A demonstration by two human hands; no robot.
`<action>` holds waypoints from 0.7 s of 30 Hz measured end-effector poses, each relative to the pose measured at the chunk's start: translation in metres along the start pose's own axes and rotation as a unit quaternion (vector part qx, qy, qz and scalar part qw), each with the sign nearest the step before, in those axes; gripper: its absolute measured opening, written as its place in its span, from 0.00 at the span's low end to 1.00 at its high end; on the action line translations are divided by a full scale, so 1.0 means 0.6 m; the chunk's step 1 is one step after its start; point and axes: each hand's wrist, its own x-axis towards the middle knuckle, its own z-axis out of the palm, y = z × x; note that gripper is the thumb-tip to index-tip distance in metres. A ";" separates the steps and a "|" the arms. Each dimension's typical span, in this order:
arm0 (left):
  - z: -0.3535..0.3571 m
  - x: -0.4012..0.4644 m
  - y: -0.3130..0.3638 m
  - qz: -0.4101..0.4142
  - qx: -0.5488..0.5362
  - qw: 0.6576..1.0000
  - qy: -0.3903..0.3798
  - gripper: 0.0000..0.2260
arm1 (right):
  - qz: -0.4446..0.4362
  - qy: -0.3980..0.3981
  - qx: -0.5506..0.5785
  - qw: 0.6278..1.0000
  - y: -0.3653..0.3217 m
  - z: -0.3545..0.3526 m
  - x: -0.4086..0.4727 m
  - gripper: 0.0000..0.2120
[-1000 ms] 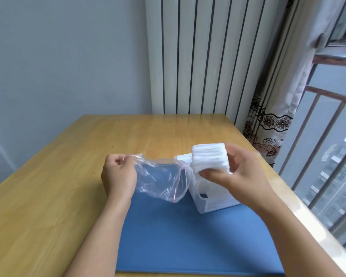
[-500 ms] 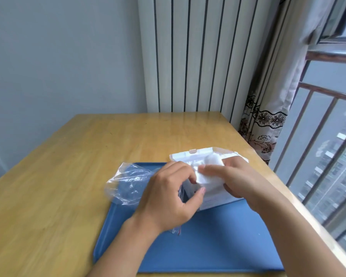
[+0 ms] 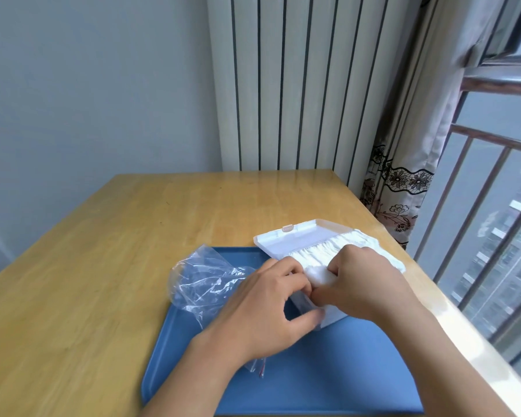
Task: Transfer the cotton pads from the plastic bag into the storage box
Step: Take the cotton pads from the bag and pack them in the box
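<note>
While both hands crowd over the storage box (image 3: 286,240), the likeliest slip, as I judge it, is the row of cotton pads (image 3: 322,252) springing up or spilling over the rim, since the pads stand above the box's edge and look tightly packed; pushing hard on one end could also tip the light box on the blue tray (image 3: 328,371). The right hand (image 3: 364,284) has its grip curled, pinching the near end of the pads; the left hand (image 3: 265,308) grips the box's near corner. The plastic bag (image 3: 205,278) lies crumpled and apparently empty on the tray, just beside the box, on the bench (image 3: 103,266).
</note>
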 end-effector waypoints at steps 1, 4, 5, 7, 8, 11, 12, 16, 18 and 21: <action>0.002 0.000 0.000 0.000 0.004 1.000 -0.006 0.12 | 0.003 0.005 -0.037 0.999 -0.005 0.001 -0.003 0.24; 0.003 -0.001 -0.003 -0.005 0.008 1.000 -0.007 0.12 | -0.017 0.016 -0.092 0.996 -0.008 0.005 -0.003 0.23; 0.002 -0.001 -0.003 -0.006 0.007 1.000 -0.004 0.13 | -0.034 0.006 -0.075 0.997 -0.003 0.003 -0.002 0.25; 0.000 0.000 -0.003 -0.008 0.010 1.000 0.001 0.14 | -0.053 -0.059 0.033 0.996 0.015 -0.011 -0.001 0.27; -0.001 0.000 -0.005 -0.011 0.014 1.000 0.005 0.15 | -0.051 -0.100 0.105 0.988 0.022 -0.021 -0.002 0.27; -0.007 0.003 -0.019 -0.032 0.030 0.999 0.024 0.18 | -0.058 -0.057 0.196 0.977 0.031 -0.033 -0.003 0.18; -0.010 0.003 -0.026 -0.037 0.036 0.998 0.030 0.18 | -0.084 0.032 0.182 0.979 0.032 -0.030 -0.001 0.17; -0.014 0.003 -0.041 -0.051 0.034 0.997 0.040 0.18 | -0.281 0.128 0.155 0.939 0.008 -0.004 -0.007 0.14; -0.016 0.003 -0.045 -0.055 0.005 0.997 0.044 0.17 | -0.340 0.088 0.102 0.931 -0.009 0.015 -0.015 0.15; -0.018 0.002 -0.049 -0.083 -0.049 0.994 0.051 0.15 | -0.342 0.044 0.047 0.938 -0.024 0.032 -0.022 0.21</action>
